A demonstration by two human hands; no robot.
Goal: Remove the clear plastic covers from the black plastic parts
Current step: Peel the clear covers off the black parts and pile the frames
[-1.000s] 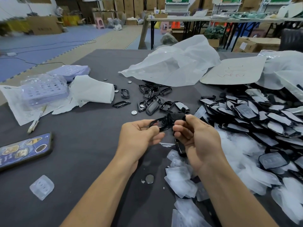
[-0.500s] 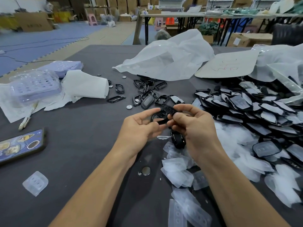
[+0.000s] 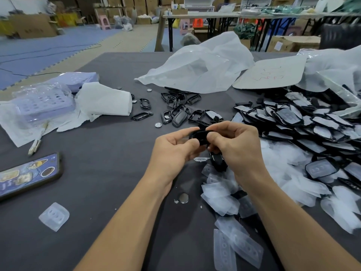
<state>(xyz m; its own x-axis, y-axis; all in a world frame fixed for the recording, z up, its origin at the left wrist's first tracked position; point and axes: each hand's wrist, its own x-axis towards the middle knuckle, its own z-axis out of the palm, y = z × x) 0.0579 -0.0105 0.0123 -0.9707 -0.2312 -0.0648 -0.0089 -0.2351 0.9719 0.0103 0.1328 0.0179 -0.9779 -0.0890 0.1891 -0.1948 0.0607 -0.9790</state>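
Right in the middle of the dark grey cloth-covered table (image 3: 97, 192), both hands are on one glossy black oval plastic part (image 3: 200, 134). The left hand (image 3: 172, 149) pinches its left end between thumb and forefinger. The right hand (image 3: 238, 145) has its fingers curled over the other end, so both are gripping it just above the table. Can't really tell if that piece has a clear cover on it, since fingers hide most of it. A second shiny black part (image 3: 217, 162) pokes out under the right hand, no idea if it's held or just lying there.

Below the hands sits a heap of loose clear plastic covers (image 3: 220, 192), thin and frosted-looking, with little moulded bumps. Off to the right is a big overlapping pile of covered black parts (image 3: 312, 122), flat with rounded corners, each with a cloudy film face. Beyond the hands there's a small scatter of bare black ring-shaped frames (image 3: 175, 108).

A silver coin cell (image 3: 183, 198) lies near the left wrist, with a lone clear cover (image 3: 54, 216) further left. A phone in a blue sticker-covered case (image 3: 27, 175) sits by the table's left edge. A crinkly white plastic bag (image 3: 201, 65) is at the far side.
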